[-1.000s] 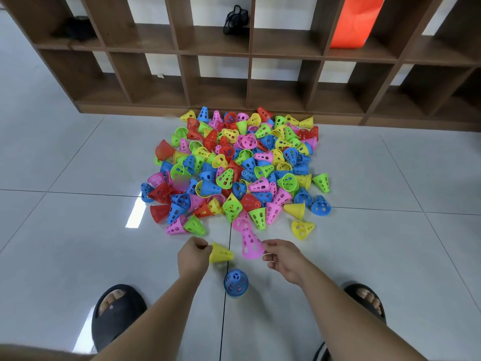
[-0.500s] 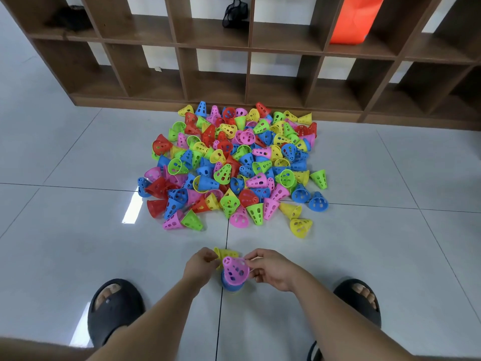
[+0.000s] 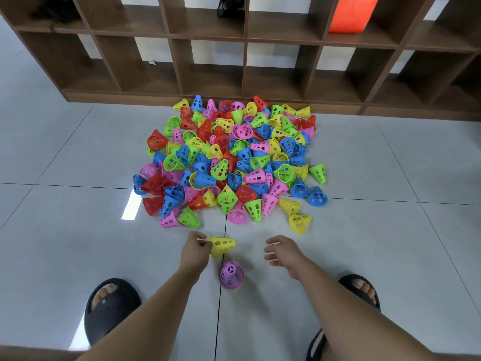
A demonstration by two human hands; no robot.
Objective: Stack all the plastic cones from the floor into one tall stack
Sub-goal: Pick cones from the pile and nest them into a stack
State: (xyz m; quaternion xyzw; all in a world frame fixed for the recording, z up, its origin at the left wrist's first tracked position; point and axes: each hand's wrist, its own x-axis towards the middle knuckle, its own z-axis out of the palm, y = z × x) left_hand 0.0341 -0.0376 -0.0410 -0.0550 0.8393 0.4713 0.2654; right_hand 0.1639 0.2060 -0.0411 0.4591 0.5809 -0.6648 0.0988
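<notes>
Left hand [image 3: 196, 247], fingers pinched on a yellow cone [image 3: 222, 245] near the short pink-topped stack [image 3: 231, 274] on the floor [image 3: 78, 243], right hand [image 3: 282, 252] empty with fingers loosely apart, loose pile [image 3: 231, 162] beyond: a tilted or off-centre placement would likely topple the light stack.

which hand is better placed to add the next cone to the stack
Left: the left hand holds a yellow cone just beyond the pink-topped stack; the right hand is empty.
</notes>
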